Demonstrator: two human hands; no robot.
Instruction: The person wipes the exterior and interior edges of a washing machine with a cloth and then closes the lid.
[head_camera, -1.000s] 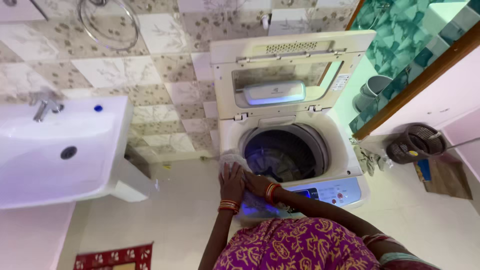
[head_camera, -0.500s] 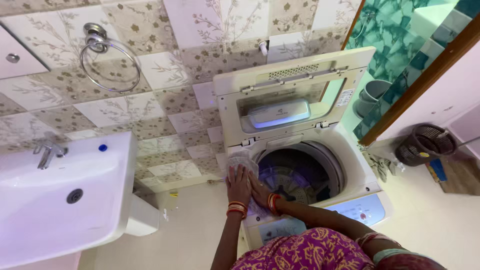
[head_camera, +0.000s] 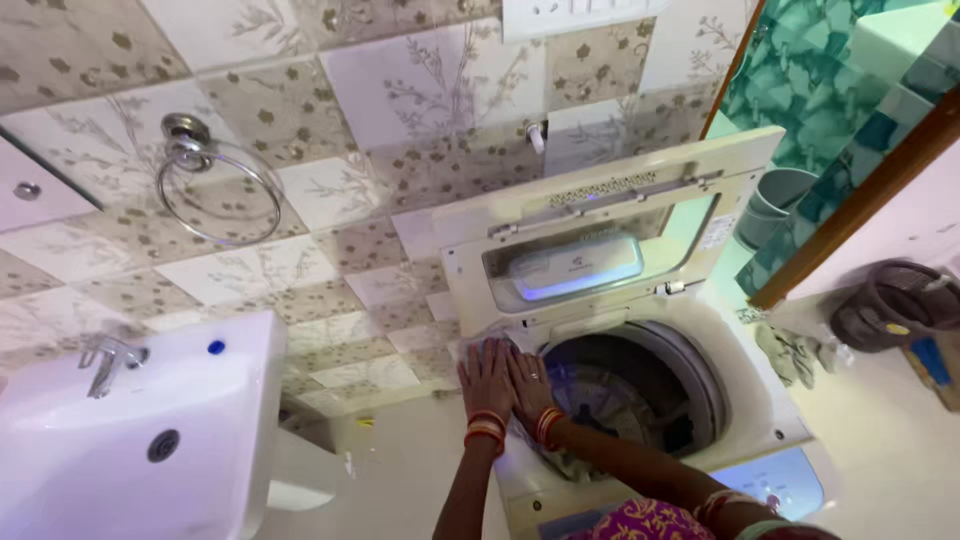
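Head view: since the earlier frame both hands have slid further up the washing machine (head_camera: 770, 410) top toward the raised lid (head_camera: 600, 225), and the cloth seen ahead of them then is now almost fully covered. Left hand (head_camera: 487, 380) and right hand (head_camera: 527, 385) lie flat, fingers spread, side by side, pressing the pale cloth (head_camera: 466, 349) beside the drum (head_camera: 640, 385).
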